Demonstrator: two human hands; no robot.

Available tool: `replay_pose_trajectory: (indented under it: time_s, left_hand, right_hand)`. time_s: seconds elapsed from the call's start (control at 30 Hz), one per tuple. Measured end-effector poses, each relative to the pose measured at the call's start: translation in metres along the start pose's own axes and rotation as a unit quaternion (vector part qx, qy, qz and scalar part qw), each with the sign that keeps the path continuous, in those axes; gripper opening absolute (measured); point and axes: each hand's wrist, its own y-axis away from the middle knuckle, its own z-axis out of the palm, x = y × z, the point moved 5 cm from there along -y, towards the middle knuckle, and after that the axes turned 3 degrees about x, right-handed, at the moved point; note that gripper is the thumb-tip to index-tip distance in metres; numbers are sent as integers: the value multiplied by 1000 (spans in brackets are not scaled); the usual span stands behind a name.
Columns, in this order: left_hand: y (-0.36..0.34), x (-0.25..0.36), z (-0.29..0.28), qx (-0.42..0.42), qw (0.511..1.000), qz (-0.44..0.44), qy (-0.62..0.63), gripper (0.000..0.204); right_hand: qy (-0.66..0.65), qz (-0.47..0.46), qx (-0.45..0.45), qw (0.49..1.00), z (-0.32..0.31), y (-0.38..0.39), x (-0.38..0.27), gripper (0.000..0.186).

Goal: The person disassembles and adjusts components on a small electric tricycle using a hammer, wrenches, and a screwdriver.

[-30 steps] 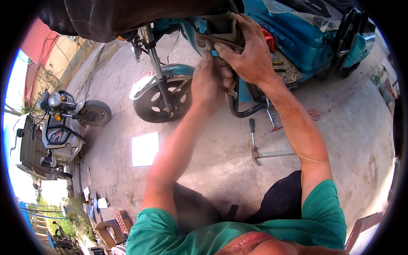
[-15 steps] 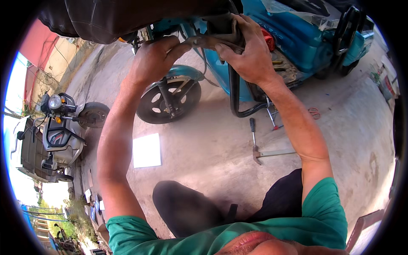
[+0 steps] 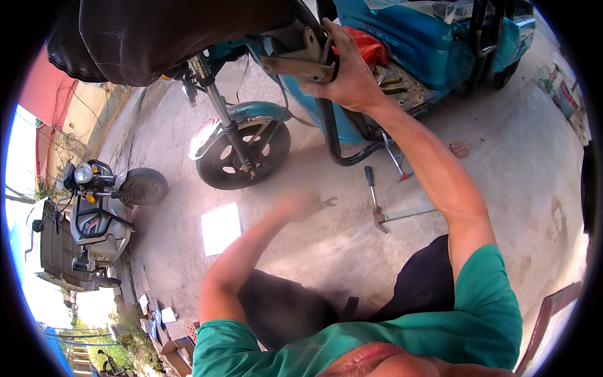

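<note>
My right hand [image 3: 344, 81] grips a metal bracket [image 3: 292, 68] with bolts, beneath the brown cover [image 3: 144, 38] at the front of a turquoise scooter [image 3: 402, 34]. Lower down, above the concrete, my left hand [image 3: 298, 205] is blurred by motion and closed on a wrench [image 3: 328, 202], whose open end sticks out to the right. Behind it stand the scooter's front wheel [image 3: 213, 169] and chrome fork [image 3: 218, 100]. A black frame tube [image 3: 330, 138] runs down under my right hand.
A hammer [image 3: 377, 210], metal bar [image 3: 411, 213], red-handled scissors [image 3: 458, 149] and a white square [image 3: 220, 229] lie on the floor. Pliers [image 3: 392, 85] and a red bag [image 3: 367, 44] are on the footboard. A grey three-wheeler [image 3: 94, 220] stands left; boxes [image 3: 176, 352] lie lower left.
My left hand has left the bracket and moved down toward the floor, now with a wrench in it. My right hand stays on the bracket, slightly further left and higher in view.
</note>
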Motion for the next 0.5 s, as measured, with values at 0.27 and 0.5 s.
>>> replay_pose_trajectory:
  time_s: [0.27,0.5]
  left_hand:
    - [-9,-19,47,-22,999,46,-8,36]
    - [-5,-18,58,-68,996,54,-21,35]
  right_hand:
    - [-46,38,8,998,8,1,13,128]
    - [-43,84,20,995,8,7,18,130]
